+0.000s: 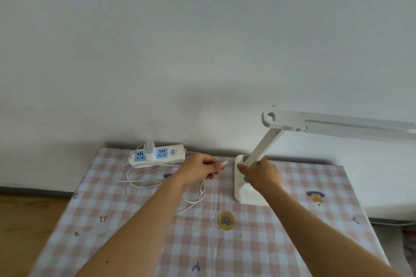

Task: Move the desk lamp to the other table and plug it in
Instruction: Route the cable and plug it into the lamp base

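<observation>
Two hands at work, both at the far edge of the counter (270,243), which is covered by a pink-and-white checked cloth (139,227).

- Lamp (267,148): white, standing on its base at the back right of the counter, near the wall. Stem leans up and right; the long head runs off the right of the view.
- Right hand (262,174): fingers curled round the foot of the stem, just above the base.
- Left hand (199,170): thumb and fingers pinch a small white connector (225,162), tip aimed at the base, just beside it but not touching.
- Cable (144,181): thin, white, in loose loops on the cloth under the left forearm.
- Power strip (157,154): white with blue sockets, back left, with a white adapter (149,148) seated in it.

Judgement: lamp is placed; the connector is not yet in the base.

Risks:
1. The socket on the base is not visible, so the connector may be pushed in blind and skid off or go in crooked.
2. The long head overhangs to the right (looks top-heavy); a sideways push could tip or slide the lamp if the right hand's hold slackens.
3. Loops lie close under the forearm; a snag could drag the strip or unseat the adapter.

Writing: no brand legible on strip, adapter or lamp. A round yellow patch (225,221) on the cloth bears blue marks, too blurred to read.
</observation>
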Demonstrator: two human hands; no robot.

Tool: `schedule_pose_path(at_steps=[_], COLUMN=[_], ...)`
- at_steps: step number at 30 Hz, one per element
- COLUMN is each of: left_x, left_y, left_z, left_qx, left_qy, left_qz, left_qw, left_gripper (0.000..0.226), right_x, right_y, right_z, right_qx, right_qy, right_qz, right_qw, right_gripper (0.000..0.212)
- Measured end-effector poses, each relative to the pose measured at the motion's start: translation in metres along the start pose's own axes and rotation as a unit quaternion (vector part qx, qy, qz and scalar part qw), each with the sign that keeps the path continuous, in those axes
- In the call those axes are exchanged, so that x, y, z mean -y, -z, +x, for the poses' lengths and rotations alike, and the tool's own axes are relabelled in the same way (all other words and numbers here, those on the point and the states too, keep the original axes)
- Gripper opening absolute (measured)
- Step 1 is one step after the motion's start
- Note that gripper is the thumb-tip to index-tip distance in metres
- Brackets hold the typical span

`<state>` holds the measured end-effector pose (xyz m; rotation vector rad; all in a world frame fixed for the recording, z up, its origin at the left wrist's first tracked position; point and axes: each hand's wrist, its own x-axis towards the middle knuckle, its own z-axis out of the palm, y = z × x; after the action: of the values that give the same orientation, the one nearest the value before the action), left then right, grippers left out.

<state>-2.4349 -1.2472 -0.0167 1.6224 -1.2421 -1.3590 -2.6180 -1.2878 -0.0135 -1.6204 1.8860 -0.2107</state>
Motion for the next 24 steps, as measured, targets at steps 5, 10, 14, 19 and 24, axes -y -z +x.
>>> schedule_pose_path(at_steps=[5, 10, 14, 19, 24], left_x=[0.005, 0.007, 0.008, 0.007, 0.005], left_y=[-0.008, -0.01, -0.01, -0.017, -0.024], left_z=[0.006, 0.009, 0.009, 0.01, 0.011], left_qx=[-0.052, -0.084, -0.049, -0.043, -0.025], left_qy=[0.004, -0.006, 0.025, 0.017, 0.012], left_qz=[0.029, -0.008, 0.047, 0.18, 0.225], left_qw=[0.998, 0.996, 0.997, 0.983, 0.974], left_gripper=[0.015, 0.02, 0.023, 0.035, 0.036], right_x=[-0.001, -0.008, -0.013, -0.012, -0.006], right_y=[-0.002, 0.007, 0.017, 0.028, 0.037], right_z=[0.0, -0.002, -0.004, -0.005, -0.01], right_qx=[-0.01, -0.013, -0.013, -0.018, -0.044], right_qy=[-0.026, -0.029, -0.028, -0.02, -0.024], right_qz=[0.067, 0.122, 0.175, 0.236, 0.262], right_qw=[0.997, 0.992, 0.984, 0.971, 0.964], right_gripper=[0.027, 0.022, 0.025, 0.027, 0.023])
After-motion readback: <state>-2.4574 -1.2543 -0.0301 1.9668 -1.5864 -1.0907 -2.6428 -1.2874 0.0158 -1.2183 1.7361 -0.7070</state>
